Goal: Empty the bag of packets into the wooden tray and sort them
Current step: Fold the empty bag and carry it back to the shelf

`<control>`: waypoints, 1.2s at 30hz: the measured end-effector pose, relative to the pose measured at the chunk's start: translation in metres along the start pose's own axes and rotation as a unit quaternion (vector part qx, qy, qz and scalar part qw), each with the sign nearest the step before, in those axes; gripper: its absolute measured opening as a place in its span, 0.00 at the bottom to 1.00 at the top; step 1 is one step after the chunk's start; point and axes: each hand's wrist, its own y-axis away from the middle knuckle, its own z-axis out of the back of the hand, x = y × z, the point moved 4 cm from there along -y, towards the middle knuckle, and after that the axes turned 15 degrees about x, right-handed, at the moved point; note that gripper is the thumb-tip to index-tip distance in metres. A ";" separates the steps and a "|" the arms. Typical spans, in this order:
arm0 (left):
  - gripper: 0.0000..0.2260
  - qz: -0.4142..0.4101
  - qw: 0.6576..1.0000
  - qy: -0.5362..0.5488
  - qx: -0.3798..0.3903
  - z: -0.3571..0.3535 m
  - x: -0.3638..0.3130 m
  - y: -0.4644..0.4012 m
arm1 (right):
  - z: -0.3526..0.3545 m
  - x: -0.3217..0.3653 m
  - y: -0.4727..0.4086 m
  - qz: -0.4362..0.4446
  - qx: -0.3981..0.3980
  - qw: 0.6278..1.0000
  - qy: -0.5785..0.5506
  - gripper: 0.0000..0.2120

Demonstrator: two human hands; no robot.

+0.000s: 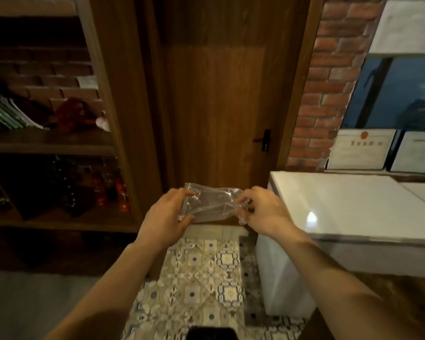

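Note:
A clear plastic bag (212, 204) hangs in the air in front of me, held flat between both hands at about chest height. My left hand (165, 217) grips its left edge with thumb below and fingers on top. My right hand (258, 212) pinches its crumpled right edge. The bag looks see-through and I can make out no packets inside it. No wooden tray and no packets are in view.
A wooden door (216, 106) with a black handle (264, 140) stands straight ahead. A dark shelf unit (47, 143) with books and bottles is at the left. A white chest-like counter (353, 207) is at the right, below a brick wall (329, 82). Patterned tiles (206, 278) cover the floor.

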 end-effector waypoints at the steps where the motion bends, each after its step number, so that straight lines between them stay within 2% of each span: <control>1: 0.24 0.009 1.000 0.003 0.017 -0.016 0.001 0.004 | -0.013 -0.009 0.004 -0.005 0.011 1.000 0.002 0.09; 10: 0.24 0.039 0.993 0.039 0.109 -0.117 0.027 0.029 | -0.103 -0.064 0.026 -0.033 0.079 0.996 -0.011 0.09; 18: 0.24 0.072 0.984 0.051 0.152 -0.166 0.075 0.041 | -0.193 -0.091 0.033 -0.100 0.146 0.984 -0.032 0.09; 23: 0.24 0.100 0.978 0.051 0.178 -0.206 0.127 0.049 | -0.272 -0.118 0.035 -0.185 0.194 0.962 -0.043 0.07; 29: 0.23 0.132 0.964 0.059 0.222 -0.290 0.196 0.063 | -0.383 -0.161 0.036 -0.258 0.264 0.929 -0.026 0.06; 36: 0.23 0.169 0.942 0.075 0.281 -0.380 0.251 0.085 | -0.479 -0.202 0.035 -0.323 0.293 0.900 -0.013 0.12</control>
